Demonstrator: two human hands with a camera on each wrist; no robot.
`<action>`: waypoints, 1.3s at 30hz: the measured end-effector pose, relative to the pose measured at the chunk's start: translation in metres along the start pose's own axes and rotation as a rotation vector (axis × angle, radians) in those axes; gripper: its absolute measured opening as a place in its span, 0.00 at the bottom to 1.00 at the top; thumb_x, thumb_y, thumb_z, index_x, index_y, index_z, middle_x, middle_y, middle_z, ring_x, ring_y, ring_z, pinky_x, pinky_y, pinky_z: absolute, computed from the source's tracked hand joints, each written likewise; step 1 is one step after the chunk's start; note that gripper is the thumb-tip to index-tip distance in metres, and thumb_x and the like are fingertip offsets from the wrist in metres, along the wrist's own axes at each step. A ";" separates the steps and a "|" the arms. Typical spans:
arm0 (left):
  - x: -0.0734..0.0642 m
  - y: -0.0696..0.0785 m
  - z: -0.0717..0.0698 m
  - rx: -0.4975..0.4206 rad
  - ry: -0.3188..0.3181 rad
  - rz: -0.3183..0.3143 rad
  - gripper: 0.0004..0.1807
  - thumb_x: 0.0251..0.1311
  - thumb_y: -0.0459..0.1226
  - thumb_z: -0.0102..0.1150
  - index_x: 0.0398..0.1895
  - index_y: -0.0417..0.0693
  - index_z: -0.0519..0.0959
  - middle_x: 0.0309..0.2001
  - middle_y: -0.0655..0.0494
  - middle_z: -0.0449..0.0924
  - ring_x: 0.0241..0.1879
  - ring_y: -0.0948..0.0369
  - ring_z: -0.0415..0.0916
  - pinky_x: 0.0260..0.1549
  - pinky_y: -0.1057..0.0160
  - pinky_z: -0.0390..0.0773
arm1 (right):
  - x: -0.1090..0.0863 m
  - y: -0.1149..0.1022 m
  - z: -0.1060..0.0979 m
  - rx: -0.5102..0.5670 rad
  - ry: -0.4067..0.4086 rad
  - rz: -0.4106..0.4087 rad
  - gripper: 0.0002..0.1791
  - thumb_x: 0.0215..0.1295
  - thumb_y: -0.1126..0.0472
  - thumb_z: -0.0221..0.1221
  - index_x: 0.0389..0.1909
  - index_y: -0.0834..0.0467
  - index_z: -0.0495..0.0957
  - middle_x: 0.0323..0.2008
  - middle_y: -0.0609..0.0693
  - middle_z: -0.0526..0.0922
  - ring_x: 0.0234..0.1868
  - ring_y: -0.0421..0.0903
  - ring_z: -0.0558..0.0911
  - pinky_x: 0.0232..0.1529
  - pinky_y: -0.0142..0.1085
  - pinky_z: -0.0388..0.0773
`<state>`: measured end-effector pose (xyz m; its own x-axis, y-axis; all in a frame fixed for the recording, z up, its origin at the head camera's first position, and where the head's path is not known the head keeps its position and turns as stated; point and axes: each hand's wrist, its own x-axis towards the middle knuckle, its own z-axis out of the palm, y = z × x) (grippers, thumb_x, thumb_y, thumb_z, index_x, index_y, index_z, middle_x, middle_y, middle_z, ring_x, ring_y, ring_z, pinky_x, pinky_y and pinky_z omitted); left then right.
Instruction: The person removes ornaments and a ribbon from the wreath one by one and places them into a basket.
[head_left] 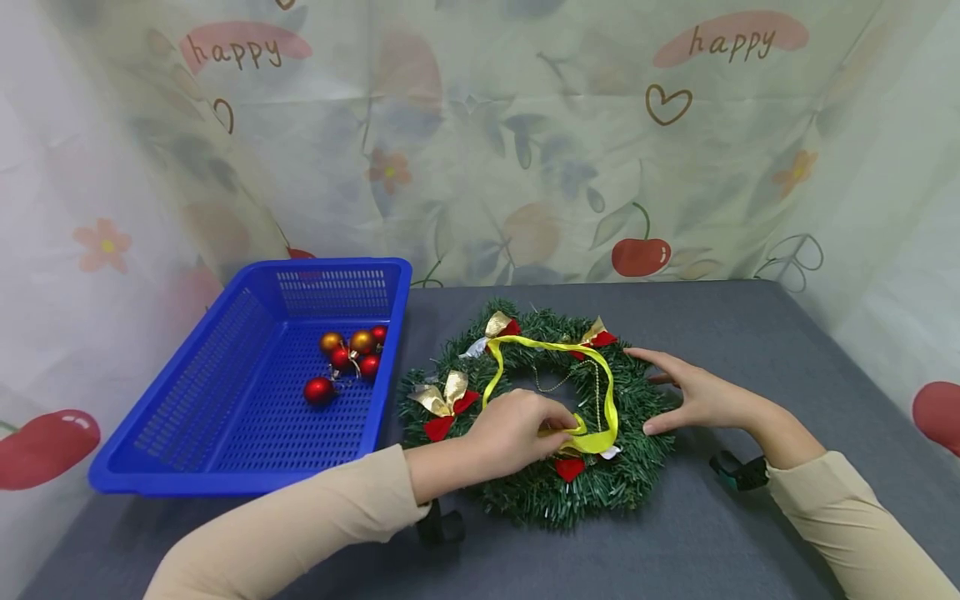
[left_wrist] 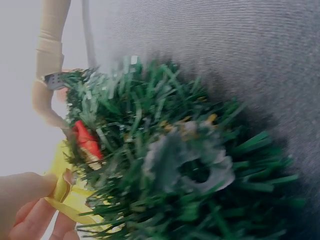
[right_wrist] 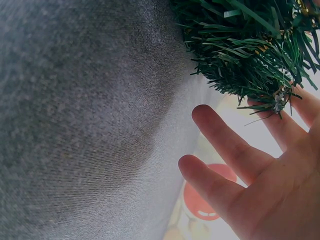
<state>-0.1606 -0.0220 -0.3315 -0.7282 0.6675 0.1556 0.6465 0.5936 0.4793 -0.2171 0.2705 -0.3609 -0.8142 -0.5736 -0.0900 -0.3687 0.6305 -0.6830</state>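
A green tinsel wreath (head_left: 637, 467) lies on the grey table, with several red and gold bows (head_left: 447, 402) fixed round it. My left hand (head_left: 517, 429) reaches over its near left side and pinches a yellow ribbon (head_left: 551, 343) between thumb and fingers. The ribbon loops loosely over the wreath's opening, where a thin beaded chain (head_left: 597, 392) also hangs. At the wreath's right edge is my right hand (head_left: 701, 400), its fingers spread and fingertips right at the greenery. In the right wrist view those fingers (right_wrist: 240, 155) are extended beside the tinsel.
A blue plastic basket (head_left: 255, 482) stands left of the wreath, close beside it. Inside lie several red and gold baubles (head_left: 319, 391). Behind the table hangs a printed curtain (head_left: 465, 150), and its sides close in left and right.
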 end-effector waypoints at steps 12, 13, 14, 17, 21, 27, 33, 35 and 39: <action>-0.003 0.008 -0.026 -0.058 0.045 0.031 0.10 0.60 0.37 0.59 0.44 0.49 0.83 0.39 0.55 0.85 0.36 0.62 0.81 0.32 0.75 0.74 | -0.001 -0.003 -0.001 0.008 -0.004 0.003 0.53 0.51 0.53 0.68 0.73 0.57 0.45 0.71 0.67 0.46 0.62 0.74 0.64 0.55 0.68 0.61; -0.003 0.009 -0.028 -0.057 0.048 0.032 0.10 0.60 0.37 0.59 0.44 0.49 0.83 0.39 0.55 0.85 0.36 0.62 0.81 0.32 0.75 0.74 | -0.001 -0.003 -0.001 0.007 -0.004 0.004 0.53 0.52 0.53 0.68 0.73 0.57 0.45 0.71 0.68 0.46 0.62 0.74 0.64 0.55 0.68 0.61; -0.003 0.010 -0.030 -0.058 0.051 0.030 0.11 0.60 0.37 0.59 0.44 0.49 0.83 0.38 0.55 0.85 0.35 0.62 0.81 0.31 0.75 0.74 | -0.001 -0.003 -0.001 0.005 -0.004 0.003 0.53 0.52 0.53 0.68 0.73 0.57 0.45 0.71 0.68 0.46 0.62 0.74 0.64 0.55 0.68 0.61; -0.003 0.012 -0.037 -0.068 0.061 0.022 0.10 0.60 0.38 0.59 0.44 0.49 0.83 0.37 0.56 0.85 0.34 0.63 0.81 0.31 0.75 0.74 | -0.001 -0.003 -0.001 0.004 -0.005 0.000 0.53 0.52 0.53 0.68 0.73 0.57 0.45 0.71 0.68 0.46 0.62 0.74 0.64 0.55 0.68 0.61; -0.001 0.016 -0.047 -0.098 0.081 0.002 0.10 0.60 0.38 0.59 0.44 0.50 0.83 0.37 0.57 0.86 0.33 0.64 0.81 0.32 0.73 0.76 | -0.001 -0.002 -0.001 0.008 -0.009 -0.003 0.53 0.52 0.54 0.68 0.73 0.57 0.45 0.71 0.68 0.46 0.62 0.73 0.64 0.56 0.68 0.61; 0.000 0.019 -0.062 -0.112 0.148 -0.001 0.09 0.59 0.38 0.60 0.42 0.50 0.84 0.35 0.57 0.86 0.32 0.65 0.81 0.33 0.71 0.78 | 0.000 -0.002 -0.001 0.010 -0.012 -0.005 0.53 0.52 0.53 0.68 0.73 0.56 0.45 0.71 0.67 0.45 0.62 0.73 0.64 0.56 0.68 0.61; -0.002 0.020 -0.078 -0.136 0.216 0.000 0.10 0.58 0.37 0.61 0.42 0.49 0.84 0.36 0.56 0.86 0.32 0.65 0.82 0.34 0.74 0.76 | 0.000 -0.002 -0.001 0.011 -0.008 -0.011 0.53 0.52 0.53 0.68 0.73 0.56 0.45 0.71 0.67 0.46 0.62 0.73 0.64 0.56 0.68 0.60; -0.003 0.020 -0.083 -0.146 0.231 0.000 0.10 0.58 0.38 0.61 0.43 0.50 0.84 0.37 0.57 0.86 0.33 0.66 0.82 0.34 0.74 0.76 | 0.000 -0.002 -0.001 0.012 -0.009 -0.008 0.53 0.52 0.53 0.68 0.73 0.55 0.45 0.71 0.67 0.45 0.63 0.73 0.63 0.56 0.67 0.60; -0.005 0.021 -0.090 -0.161 0.255 -0.001 0.10 0.58 0.38 0.61 0.43 0.51 0.84 0.38 0.57 0.86 0.33 0.66 0.82 0.31 0.74 0.77 | -0.001 -0.003 -0.001 0.014 -0.010 -0.006 0.53 0.52 0.53 0.68 0.73 0.55 0.45 0.71 0.67 0.45 0.63 0.73 0.63 0.56 0.68 0.60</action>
<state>-0.1634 -0.0535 -0.2441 -0.7758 0.5202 0.3571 0.6160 0.5017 0.6073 -0.2158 0.2698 -0.3585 -0.8071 -0.5831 -0.0929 -0.3675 0.6192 -0.6939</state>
